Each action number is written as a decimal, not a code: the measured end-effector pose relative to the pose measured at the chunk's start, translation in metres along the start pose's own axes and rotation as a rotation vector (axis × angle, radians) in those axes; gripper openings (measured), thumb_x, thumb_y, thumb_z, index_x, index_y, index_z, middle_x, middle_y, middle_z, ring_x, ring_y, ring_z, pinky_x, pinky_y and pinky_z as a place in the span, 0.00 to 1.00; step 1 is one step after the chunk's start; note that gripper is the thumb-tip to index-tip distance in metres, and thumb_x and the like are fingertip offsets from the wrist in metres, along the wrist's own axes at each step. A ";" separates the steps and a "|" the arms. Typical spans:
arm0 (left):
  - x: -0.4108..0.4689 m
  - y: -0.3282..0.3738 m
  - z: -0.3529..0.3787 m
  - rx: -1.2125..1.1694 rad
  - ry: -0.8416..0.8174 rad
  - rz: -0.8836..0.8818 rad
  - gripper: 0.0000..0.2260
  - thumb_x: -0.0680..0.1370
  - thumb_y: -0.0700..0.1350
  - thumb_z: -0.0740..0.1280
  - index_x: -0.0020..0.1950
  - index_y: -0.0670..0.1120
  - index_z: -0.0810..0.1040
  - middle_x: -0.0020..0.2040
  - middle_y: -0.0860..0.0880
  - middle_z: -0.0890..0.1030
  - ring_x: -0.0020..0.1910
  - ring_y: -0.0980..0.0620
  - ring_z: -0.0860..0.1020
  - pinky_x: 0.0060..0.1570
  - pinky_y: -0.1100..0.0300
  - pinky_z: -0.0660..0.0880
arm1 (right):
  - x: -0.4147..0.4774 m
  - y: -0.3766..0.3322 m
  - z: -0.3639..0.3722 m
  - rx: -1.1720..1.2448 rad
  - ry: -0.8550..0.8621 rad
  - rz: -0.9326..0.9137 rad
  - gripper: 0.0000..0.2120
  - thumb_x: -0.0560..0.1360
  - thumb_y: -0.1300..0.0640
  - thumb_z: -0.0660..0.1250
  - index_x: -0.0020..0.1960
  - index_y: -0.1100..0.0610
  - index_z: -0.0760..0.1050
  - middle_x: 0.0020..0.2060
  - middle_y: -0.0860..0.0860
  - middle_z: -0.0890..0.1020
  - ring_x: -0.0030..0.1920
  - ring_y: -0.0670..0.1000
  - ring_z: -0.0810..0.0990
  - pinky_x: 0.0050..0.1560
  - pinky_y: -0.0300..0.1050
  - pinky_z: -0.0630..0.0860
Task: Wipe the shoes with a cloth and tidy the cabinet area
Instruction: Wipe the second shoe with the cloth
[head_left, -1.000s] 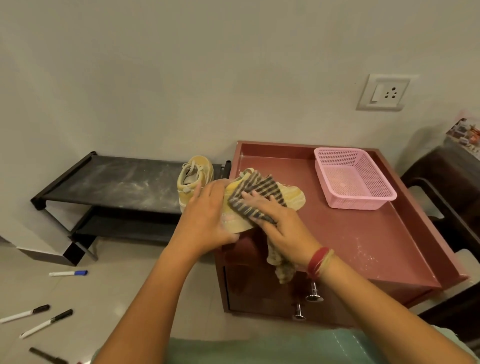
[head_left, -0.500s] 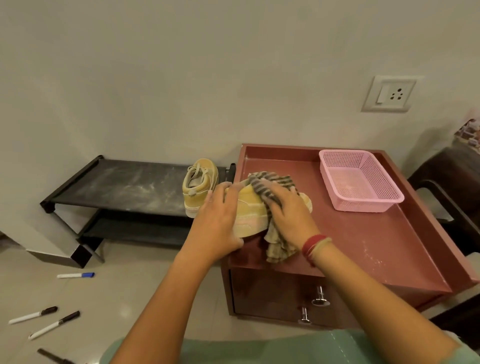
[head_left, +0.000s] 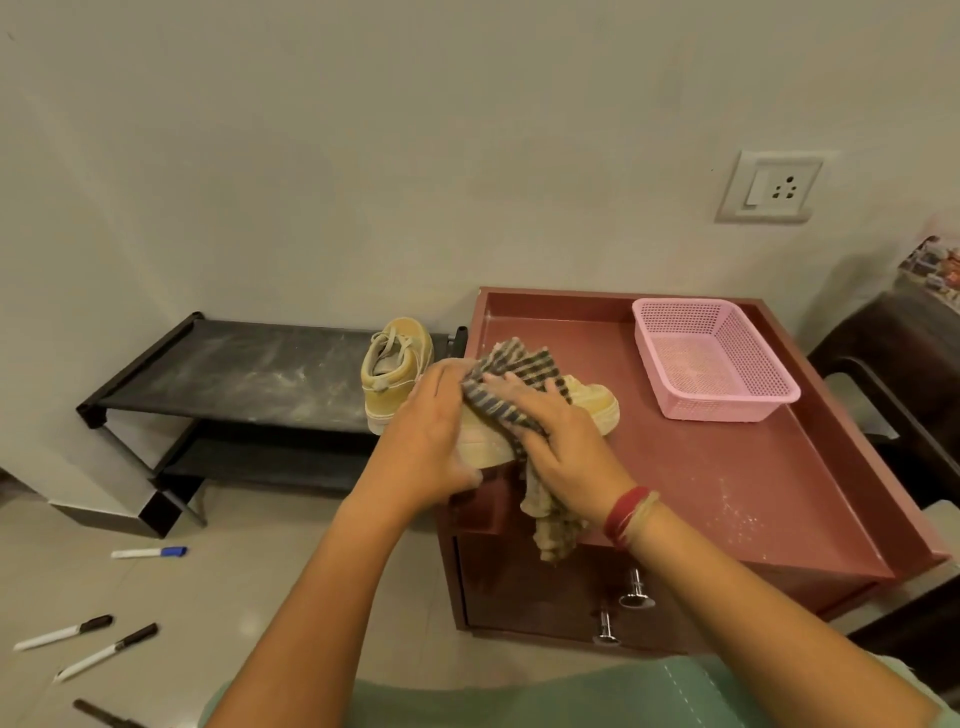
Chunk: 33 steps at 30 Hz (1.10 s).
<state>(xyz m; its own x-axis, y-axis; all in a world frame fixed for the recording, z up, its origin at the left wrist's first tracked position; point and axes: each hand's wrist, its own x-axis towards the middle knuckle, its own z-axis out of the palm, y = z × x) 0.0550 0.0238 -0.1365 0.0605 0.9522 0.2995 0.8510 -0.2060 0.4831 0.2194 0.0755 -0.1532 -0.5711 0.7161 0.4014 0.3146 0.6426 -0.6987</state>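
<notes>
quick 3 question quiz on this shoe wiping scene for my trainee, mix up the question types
1. True or false: the pink basket sits on top of the cabinet.
2. What does the right hand hold against the shoe that the left hand grips? A sponge, B striped cloth, C brush.
3. Fill in: the other yellow shoe stands on the black ___.

Key: 1 true; 2 B; 3 rack.

Red, beige thread bands (head_left: 627, 517) round right wrist; pale green garment (head_left: 519, 700), light stitching.
</notes>
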 end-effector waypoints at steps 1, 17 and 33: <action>0.000 0.001 0.000 0.003 -0.002 -0.001 0.42 0.60 0.41 0.76 0.70 0.48 0.61 0.65 0.53 0.65 0.58 0.60 0.65 0.46 0.73 0.64 | 0.004 0.005 -0.003 0.000 0.061 0.074 0.20 0.78 0.61 0.58 0.67 0.46 0.69 0.66 0.43 0.72 0.69 0.48 0.68 0.74 0.43 0.54; -0.001 -0.003 -0.003 0.023 -0.032 -0.024 0.43 0.60 0.42 0.77 0.71 0.48 0.60 0.64 0.53 0.64 0.58 0.57 0.66 0.43 0.71 0.66 | 0.007 0.022 -0.011 0.065 0.113 0.218 0.16 0.79 0.59 0.59 0.66 0.51 0.72 0.62 0.43 0.74 0.64 0.45 0.72 0.72 0.47 0.61; 0.010 0.015 0.022 0.274 0.051 -0.150 0.43 0.61 0.45 0.76 0.71 0.47 0.59 0.66 0.43 0.63 0.65 0.38 0.68 0.58 0.50 0.74 | -0.017 0.046 -0.022 -0.278 0.020 0.143 0.22 0.78 0.62 0.55 0.71 0.49 0.65 0.71 0.46 0.66 0.73 0.45 0.59 0.75 0.44 0.47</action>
<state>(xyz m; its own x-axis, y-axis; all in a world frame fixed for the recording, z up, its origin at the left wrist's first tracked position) 0.0798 0.0351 -0.1439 -0.0972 0.9533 0.2860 0.9576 0.0113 0.2879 0.2604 0.0991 -0.1786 -0.4914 0.8083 0.3243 0.5878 0.5826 -0.5613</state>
